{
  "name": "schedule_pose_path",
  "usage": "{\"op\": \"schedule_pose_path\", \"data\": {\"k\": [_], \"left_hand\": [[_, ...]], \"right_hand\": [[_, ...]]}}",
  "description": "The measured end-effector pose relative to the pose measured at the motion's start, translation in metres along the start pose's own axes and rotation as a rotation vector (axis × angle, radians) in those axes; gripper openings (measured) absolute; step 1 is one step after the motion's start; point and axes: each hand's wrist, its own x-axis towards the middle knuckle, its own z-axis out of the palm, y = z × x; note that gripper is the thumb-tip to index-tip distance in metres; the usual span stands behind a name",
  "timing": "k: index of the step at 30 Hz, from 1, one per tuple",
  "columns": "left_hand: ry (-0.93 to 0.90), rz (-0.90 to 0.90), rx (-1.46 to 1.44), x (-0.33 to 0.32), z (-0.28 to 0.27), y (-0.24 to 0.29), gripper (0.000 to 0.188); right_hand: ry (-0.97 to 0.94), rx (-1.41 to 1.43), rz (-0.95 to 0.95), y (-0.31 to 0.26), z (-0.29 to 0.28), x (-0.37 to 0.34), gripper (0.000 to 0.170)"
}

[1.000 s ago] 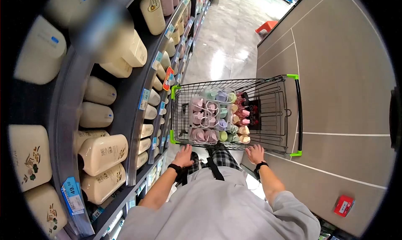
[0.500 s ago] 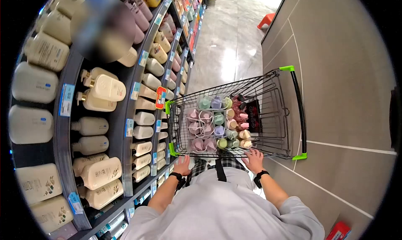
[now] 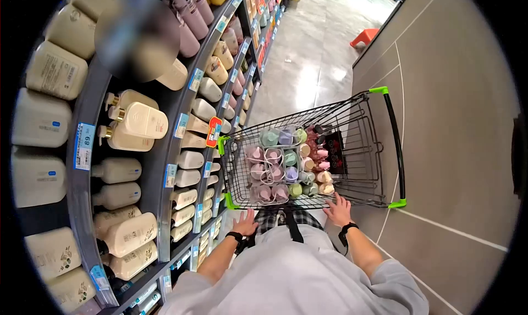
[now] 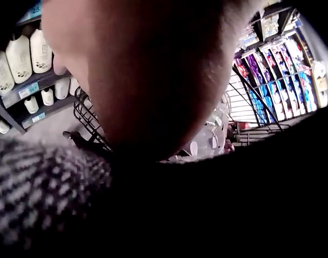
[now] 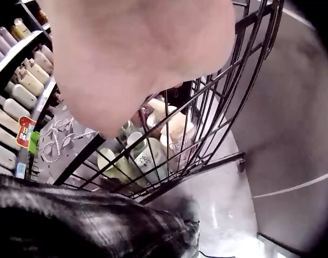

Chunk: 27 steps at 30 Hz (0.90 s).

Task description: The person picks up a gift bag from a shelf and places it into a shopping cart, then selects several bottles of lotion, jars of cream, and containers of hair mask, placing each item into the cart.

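Observation:
A black wire shopping cart (image 3: 229,201) with green corners stands crosswise before me, its handle (image 3: 394,144) on the right. Inside are pink pump bottles (image 3: 264,193) in clear bags with white rope handles, plus green (image 3: 290,158), purple, cream (image 3: 324,177) and red bottles (image 3: 313,141). My left hand (image 3: 245,224), fingers spread, is at the cart's near side toward the shelf. My right hand (image 3: 338,211) has its fingertips right at the near rim, beside the cream bottles. Both wrist views are largely filled by the hands' undersides, so fingers are hidden there.
Shelves (image 3: 165,197) of cream, white and pink bottles with blue price tags run along the left. A grey tiled wall (image 3: 451,139) stands on the right. Ahead, a shiny floor aisle (image 3: 308,67) leads to a red stool (image 3: 364,37) by the wall.
The cart has swung slightly in view, its handle end now tilted, and the shelves have shifted. My left hand's fingers have spread wider; the right hand stays by the rim.

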Motion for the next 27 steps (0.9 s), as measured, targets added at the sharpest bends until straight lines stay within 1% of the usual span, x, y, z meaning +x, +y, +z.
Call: {"op": "schedule_pose_path", "data": {"k": [3, 7, 9, 12, 15, 18, 19, 23, 25, 27], "left_hand": [[-0.046, 0.011, 0.093, 0.002, -0.005, -0.001, 0.078], [-0.009, 0.020, 0.059, -0.005, -0.007, 0.006, 0.080], [0.036, 0.019, 0.034, -0.007, -0.007, 0.012, 0.081], [0.036, -0.004, 0.014, -0.008, -0.007, 0.018, 0.082], [0.055, 0.005, 0.050, -0.008, -0.005, 0.018, 0.085], [0.046, -0.001, 0.071, -0.008, -0.006, 0.019, 0.085], [0.040, -0.005, 0.050, -0.006, -0.005, 0.018, 0.086], [0.051, -0.018, 0.031, -0.007, -0.004, 0.015, 0.086], [0.063, -0.030, 0.016, -0.002, -0.001, 0.015, 0.087], [0.082, -0.012, 0.012, -0.002, 0.002, 0.009, 0.088]], "right_hand": [[-0.105, -0.030, 0.032, 0.007, -0.005, 0.009, 0.047], [-0.151, -0.034, 0.017, 0.017, -0.007, 0.020, 0.049], [-0.162, -0.032, 0.013, 0.019, -0.011, 0.024, 0.049], [-0.180, -0.053, 0.003, 0.023, -0.012, 0.027, 0.049], [-0.106, -0.063, 0.002, 0.022, -0.008, 0.025, 0.050], [-0.094, -0.068, 0.001, 0.023, -0.003, 0.024, 0.048], [-0.053, -0.117, -0.022, 0.022, -0.004, 0.022, 0.047], [-0.017, -0.136, -0.042, 0.016, 0.000, 0.021, 0.048], [-0.054, -0.156, -0.006, 0.014, 0.002, 0.019, 0.048], [-0.027, -0.152, -0.008, 0.009, 0.002, 0.014, 0.047]]}}
